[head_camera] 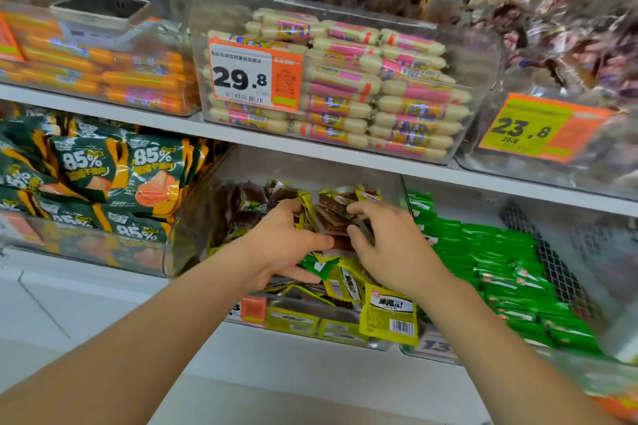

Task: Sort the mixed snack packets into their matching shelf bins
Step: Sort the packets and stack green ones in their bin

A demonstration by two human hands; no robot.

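I have both hands in the heap of small yellow-and-green foil snack packets with brown windows (331, 217), which fills the clear plastic bin (193, 224) in the middle of the lower shelf. My left hand (286, 241) has its fingers curled into the heap and its thumb closed over a bunch of packets. My right hand (390, 245), just beside it, pinches a brown-windowed packet between thumb and bent fingers. One yellow packet with a barcode (388, 317) hangs over the bin's low front lip, below my right wrist. The bin's clear side walls stand close outside each hand, and the white shelf board (310, 148) runs just above my fingertips, so the only free way is back toward me. Past my right hand lie bright green packets (500, 252) with a black wire mesh panel (552, 262) behind them. Past my left hand sit dark green and orange pouches marked 85% (103, 176). Above the board is a clear tub of cream-and-pink sausage sticks (362, 90) with an orange-and-white 29.8 price tag (255, 74). Orange sausage sticks (103, 72) lie to its left, and a green-and-orange 23.8 price tag (538, 129) hangs to its right.
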